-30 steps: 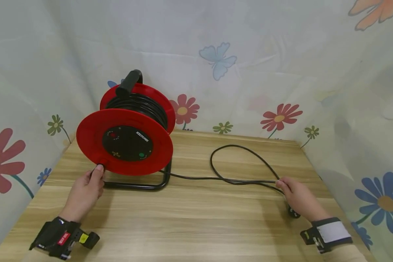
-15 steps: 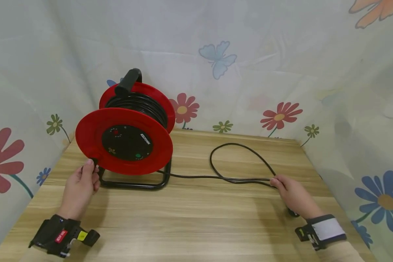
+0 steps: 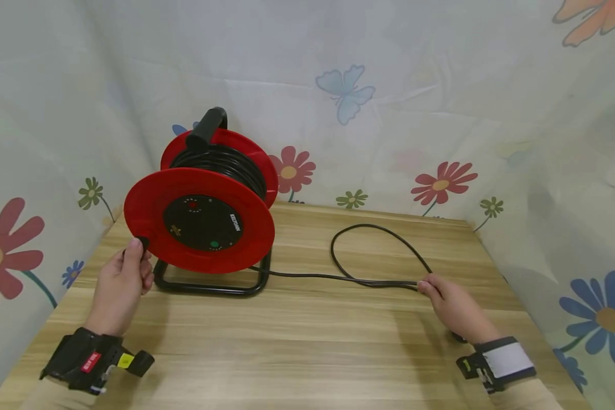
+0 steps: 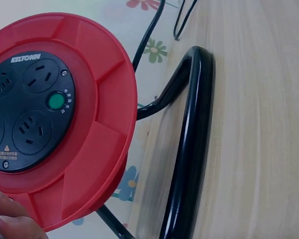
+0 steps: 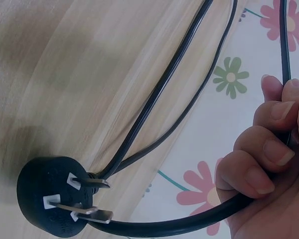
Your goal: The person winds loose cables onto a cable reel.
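Observation:
A red cable reel with black cord wound between its discs stands on a black tube frame at the left. My left hand pinches the small black crank knob at the disc's lower left edge. Sockets and a green button show on the reel's black centre panel in the left wrist view. From the reel, the black cord runs right across the table to my right hand, whose fingers curl round it. A three-pin plug hangs below that hand, mostly hidden in the head view.
The cord lies in a loop on the wooden table, left of the right hand. A black carry handle tops the reel. Flower-printed cloth walls the table at the back and both sides.
The left hand has moved up and left with the crank knob, and the reel's disc has turned clockwise. My right hand has shifted left a little, still holding the cord.

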Available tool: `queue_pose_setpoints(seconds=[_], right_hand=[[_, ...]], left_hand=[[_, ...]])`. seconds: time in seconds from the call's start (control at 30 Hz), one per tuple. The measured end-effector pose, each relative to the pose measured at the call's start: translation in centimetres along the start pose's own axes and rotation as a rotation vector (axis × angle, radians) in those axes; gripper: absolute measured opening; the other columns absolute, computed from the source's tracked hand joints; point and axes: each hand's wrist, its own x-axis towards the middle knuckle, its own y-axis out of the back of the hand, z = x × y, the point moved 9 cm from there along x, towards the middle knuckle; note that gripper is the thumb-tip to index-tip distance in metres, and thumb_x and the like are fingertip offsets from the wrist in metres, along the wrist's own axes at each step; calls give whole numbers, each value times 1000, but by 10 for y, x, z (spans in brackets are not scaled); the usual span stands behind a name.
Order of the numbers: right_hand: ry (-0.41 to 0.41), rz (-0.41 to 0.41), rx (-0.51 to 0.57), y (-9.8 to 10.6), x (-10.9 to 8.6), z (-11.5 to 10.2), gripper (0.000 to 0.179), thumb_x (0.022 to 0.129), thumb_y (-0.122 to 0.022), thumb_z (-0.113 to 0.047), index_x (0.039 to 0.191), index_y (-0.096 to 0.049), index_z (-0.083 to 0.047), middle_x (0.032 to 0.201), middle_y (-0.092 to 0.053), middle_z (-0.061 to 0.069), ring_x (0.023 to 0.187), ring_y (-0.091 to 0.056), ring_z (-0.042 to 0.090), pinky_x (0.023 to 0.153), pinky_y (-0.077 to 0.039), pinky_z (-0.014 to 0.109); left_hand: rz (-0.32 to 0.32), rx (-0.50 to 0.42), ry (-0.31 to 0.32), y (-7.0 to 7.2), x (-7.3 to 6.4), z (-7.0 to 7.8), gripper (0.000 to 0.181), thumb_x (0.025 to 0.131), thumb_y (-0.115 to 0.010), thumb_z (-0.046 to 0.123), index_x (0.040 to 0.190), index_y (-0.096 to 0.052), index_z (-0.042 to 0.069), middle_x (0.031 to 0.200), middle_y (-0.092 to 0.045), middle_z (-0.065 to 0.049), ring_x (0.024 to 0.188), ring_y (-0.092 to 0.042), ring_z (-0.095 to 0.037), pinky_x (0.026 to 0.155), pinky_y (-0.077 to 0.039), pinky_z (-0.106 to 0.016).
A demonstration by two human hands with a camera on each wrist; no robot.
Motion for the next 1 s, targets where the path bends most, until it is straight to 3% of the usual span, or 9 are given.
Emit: queue_pose_setpoints(seconds=[0.27, 0.53, 1.0], right_hand=[[0, -11, 8, -2, -1, -4, 30, 102, -43, -28, 100, -61, -5, 76, -58, 9, 66, -49, 18, 57, -41, 36], [16, -23, 25, -4, -1, -10, 34, 102, -41, -29, 104, -62, -4, 95, -69, 15, 77, -57, 20, 65, -48, 43], [22, -29, 32, -12, 3, -11, 34, 102, -40, -32, 102, -61, -5, 97, -69, 16, 70, -52, 18, 61, -45, 38]], left_hand=[[11, 16, -11, 2, 1, 6, 40, 98, -41, 46, 91, -50, 7, 59, -46, 7, 54, -47, -11, 45, -42, -17], [14, 28, 1, 4, 2, 10, 40, 97, -42, 46, 92, -50, 8, 60, -45, 6, 54, -47, -12, 45, -42, -18], [6, 5, -1, 5, 5, 19, 44, 97, -42, 47, 96, -48, 3, 61, -45, 6, 56, -47, -12, 48, -42, -17]])
